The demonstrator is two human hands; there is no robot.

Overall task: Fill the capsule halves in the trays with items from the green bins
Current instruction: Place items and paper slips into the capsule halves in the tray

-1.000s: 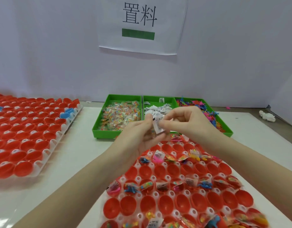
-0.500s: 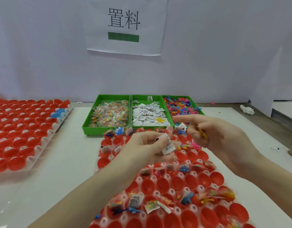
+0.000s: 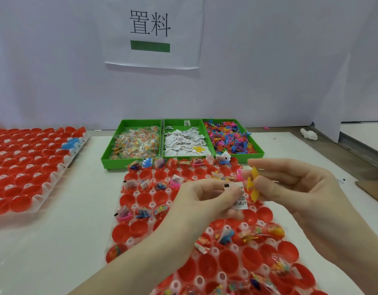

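My left hand (image 3: pixel 207 201) pinches a small white paper slip (image 3: pixel 239 195) over the near tray of red capsule halves (image 3: pixel 141 231). My right hand (image 3: pixel 290 188) pinches a yellow plastic toy (image 3: pixel 253 185) just right of the slip. Some halves in this tray hold slips, candy packets and toys; others are bare. Behind the tray stand three green bins: candy packets (image 3: pixel 135 143), paper slips (image 3: pixel 183 141) and coloured toys (image 3: pixel 230 137).
A second tray of red capsule halves (image 3: pixel 24 167) lies at the left, with a blue piece (image 3: pixel 71 143) on it. A white wall with a printed sign (image 3: pixel 152 30) stands behind. A white lump (image 3: pixel 309 135) and brown cardboard (image 3: pixel 373 190) lie at the right.
Both hands came down from in front of the bins to over the near tray. My right hand let go of the slip and now shows a yellow toy; the left keeps the slip.
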